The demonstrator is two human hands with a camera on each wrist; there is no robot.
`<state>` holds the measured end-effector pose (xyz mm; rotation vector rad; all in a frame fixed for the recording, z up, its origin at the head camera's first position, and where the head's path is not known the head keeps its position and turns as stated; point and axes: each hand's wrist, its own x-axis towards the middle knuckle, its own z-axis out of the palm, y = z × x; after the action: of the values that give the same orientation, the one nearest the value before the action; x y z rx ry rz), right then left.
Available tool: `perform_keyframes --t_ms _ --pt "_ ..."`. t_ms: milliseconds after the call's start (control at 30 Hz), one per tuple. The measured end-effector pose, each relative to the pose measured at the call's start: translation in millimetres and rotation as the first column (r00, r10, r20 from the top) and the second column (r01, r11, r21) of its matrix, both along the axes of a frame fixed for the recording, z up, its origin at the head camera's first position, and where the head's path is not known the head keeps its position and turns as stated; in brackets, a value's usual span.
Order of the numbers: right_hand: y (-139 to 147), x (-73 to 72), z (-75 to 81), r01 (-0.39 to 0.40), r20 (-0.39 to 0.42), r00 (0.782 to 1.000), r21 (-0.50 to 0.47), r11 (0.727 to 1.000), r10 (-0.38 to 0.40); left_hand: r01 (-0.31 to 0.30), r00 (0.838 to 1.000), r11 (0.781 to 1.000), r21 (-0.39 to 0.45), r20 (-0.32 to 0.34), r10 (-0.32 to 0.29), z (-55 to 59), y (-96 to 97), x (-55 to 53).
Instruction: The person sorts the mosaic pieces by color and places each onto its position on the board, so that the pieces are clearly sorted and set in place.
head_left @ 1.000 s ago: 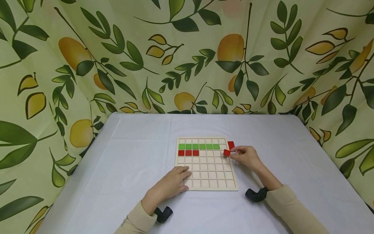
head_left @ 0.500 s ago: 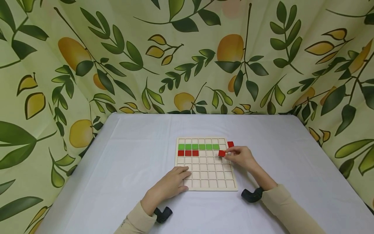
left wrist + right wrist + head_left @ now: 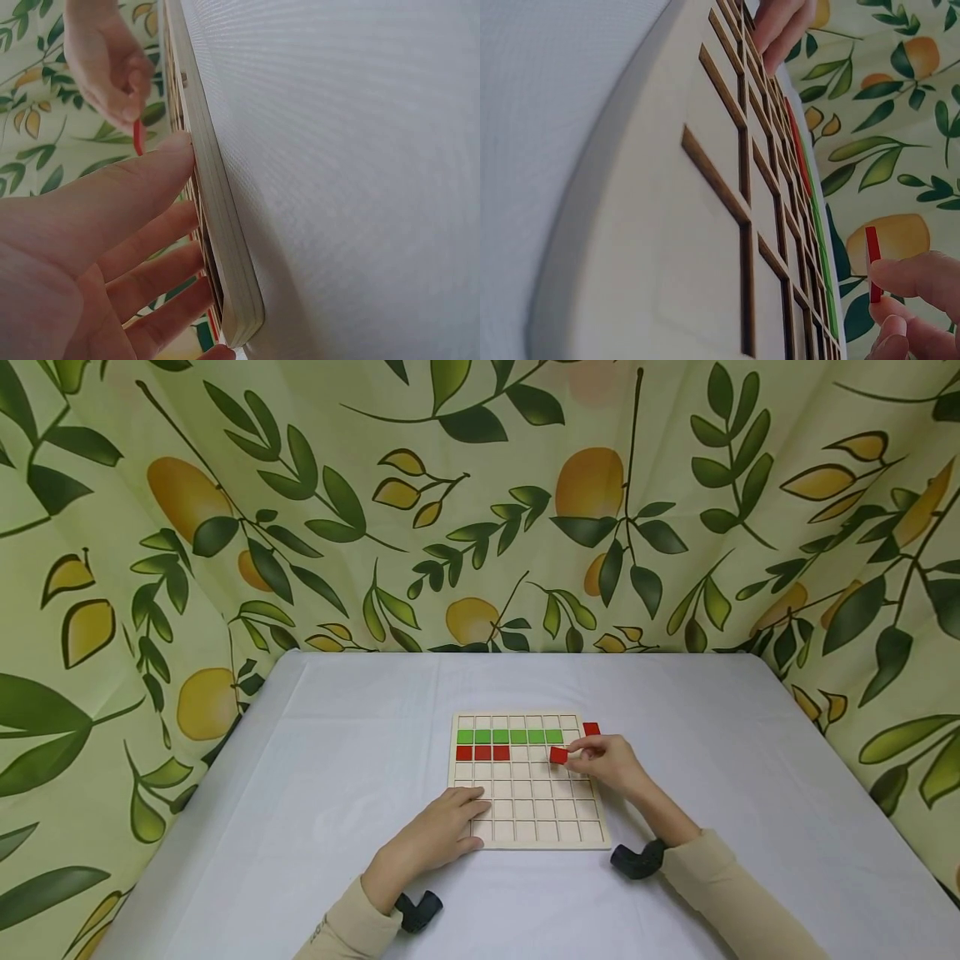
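A pale wooden grid board (image 3: 534, 810) lies on the table, divided into square cells. Green square tiles (image 3: 518, 737) fill most of its second row, and three red tiles (image 3: 483, 752) sit at the left of the row below. My right hand (image 3: 606, 762) pinches a red square tile (image 3: 558, 756) between thumb and finger, raised over the right part of that row. In the right wrist view this tile (image 3: 873, 264) stands on edge, thin and flat, above the board. My left hand (image 3: 438, 828) rests on the board's lower left edge with fingers extended; its thumb (image 3: 169, 161) touches the side.
More red (image 3: 592, 729) shows just beyond the board's upper right edge, partly behind the right hand. A white cloth (image 3: 360, 735) covers the table. Behind it hangs a leaf-and-fruit patterned curtain (image 3: 480, 527). Black curved devices (image 3: 637, 862) are worn at both wrists.
My right hand has moved left over the board, carrying the pinched red tile from the right edge toward the row's middle. The left hand has stayed in place.
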<state>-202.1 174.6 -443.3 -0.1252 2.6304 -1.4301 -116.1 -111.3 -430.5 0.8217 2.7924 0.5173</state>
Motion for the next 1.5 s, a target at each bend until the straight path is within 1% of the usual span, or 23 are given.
perform_keyframes --t_ms 467,767,1033,1233,1400,1500 --pt "-8.7 -5.2 -4.1 -0.031 -0.005 1.000 -0.013 0.999 0.031 -0.008 1.000 1.000 -0.001 0.010 0.008 -0.4 -0.2 0.0" --pt "-15.2 -9.4 -4.2 -0.056 -0.010 0.998 -0.012 0.998 0.056 -0.002 1.000 1.000 0.000 -0.002 0.002 0.3 -0.2 0.5" --pt "-20.0 -12.1 -6.0 -0.066 0.007 0.998 -0.047 0.997 0.066 0.005 1.000 1.000 -0.003 -0.020 -0.005 -0.6 -0.4 0.1" --pt "-24.2 -15.7 -8.0 -0.076 0.008 0.997 -0.052 0.996 0.076 0.003 1.000 1.000 -0.001 -0.016 -0.003 -0.8 -0.5 0.5" --pt "-28.8 -17.4 -7.7 -0.070 0.019 0.997 -0.056 0.996 0.071 0.002 1.000 1.000 -0.001 -0.012 -0.002 -1.3 -0.7 0.3" --pt "-31.0 -18.0 -7.1 -0.080 0.021 0.996 -0.052 0.995 0.081 0.001 1.000 1.000 -0.005 -0.010 -0.001 -1.8 -0.6 0.0"
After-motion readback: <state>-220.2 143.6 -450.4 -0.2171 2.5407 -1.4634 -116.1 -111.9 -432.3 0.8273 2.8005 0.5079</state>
